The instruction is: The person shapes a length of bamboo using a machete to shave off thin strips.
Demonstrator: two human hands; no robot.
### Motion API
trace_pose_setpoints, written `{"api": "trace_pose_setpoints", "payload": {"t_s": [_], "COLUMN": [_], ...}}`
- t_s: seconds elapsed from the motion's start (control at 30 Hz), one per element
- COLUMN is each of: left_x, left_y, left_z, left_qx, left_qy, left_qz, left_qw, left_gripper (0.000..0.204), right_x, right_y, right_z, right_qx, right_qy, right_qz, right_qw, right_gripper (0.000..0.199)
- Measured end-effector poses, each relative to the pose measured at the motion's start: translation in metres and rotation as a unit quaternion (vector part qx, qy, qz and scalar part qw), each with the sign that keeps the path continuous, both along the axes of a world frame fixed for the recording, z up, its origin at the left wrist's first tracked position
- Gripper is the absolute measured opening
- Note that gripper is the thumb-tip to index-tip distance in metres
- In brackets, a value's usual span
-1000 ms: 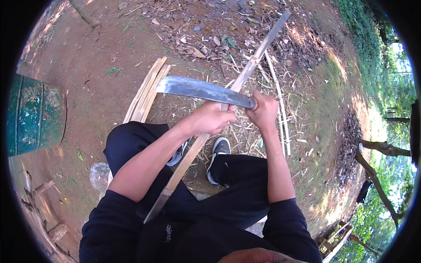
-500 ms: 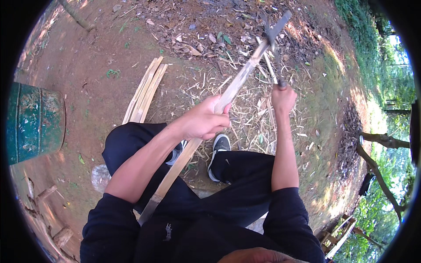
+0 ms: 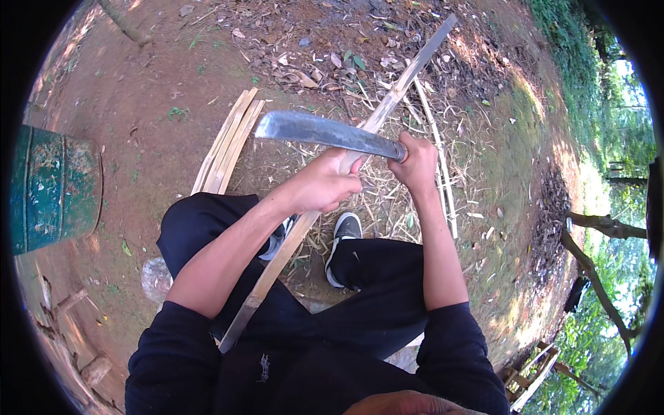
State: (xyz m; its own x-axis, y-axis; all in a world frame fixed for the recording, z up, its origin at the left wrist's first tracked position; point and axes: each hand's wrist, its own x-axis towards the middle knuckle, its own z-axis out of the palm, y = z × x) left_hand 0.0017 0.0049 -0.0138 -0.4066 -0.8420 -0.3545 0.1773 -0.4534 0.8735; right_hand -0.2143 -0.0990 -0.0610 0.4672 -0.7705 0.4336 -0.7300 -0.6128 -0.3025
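From afar, I saw the wooden strip (image 3: pixel 275 267) slanting forward from the lap (image 3: pixel 370 308), the left hand (image 3: pixel 321 183) clamped around it; beyond, the right hand (image 3: pixel 415 164) gripped a machete (image 3: pixel 325 131) across it. Shallow strokes away from the left fingers, I judged, would shave best.

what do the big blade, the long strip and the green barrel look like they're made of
Machete blade: most likely steel, grey with a dull sheen and brighter scuffed patches.
Long strip: probably split bamboo, unvarnished, pale tan with node-like joints.
Green barrel: seemingly painted metal, ribbed, its coat worn to rusty-looking patches.
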Motion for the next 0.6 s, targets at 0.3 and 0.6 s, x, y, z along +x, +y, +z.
{"api": "trace_pose_setpoints", "payload": {"t_s": [0.3,0.6], "left_x": [-0.011,-0.006], "left_y": [0.001,0.004], "left_z": [-0.004,0.001], "left_qx": [0.039,-0.01], "left_qy": [0.037,-0.027], "left_qz": [0.008,-0.002], "left_qw": [0.999,1.0], "left_gripper": [0.027,0.027], "right_x": [-0.036,-0.024], "right_y": [-0.015,-0.015], "right_z": [-0.013,-0.01], "right_qx": [0.072,0.026], "right_qy": [0.053,-0.007], "right_qz": [-0.186,-0.068], "right_qw": [0.978,0.997], "right_gripper": [0.01,0.013]}}
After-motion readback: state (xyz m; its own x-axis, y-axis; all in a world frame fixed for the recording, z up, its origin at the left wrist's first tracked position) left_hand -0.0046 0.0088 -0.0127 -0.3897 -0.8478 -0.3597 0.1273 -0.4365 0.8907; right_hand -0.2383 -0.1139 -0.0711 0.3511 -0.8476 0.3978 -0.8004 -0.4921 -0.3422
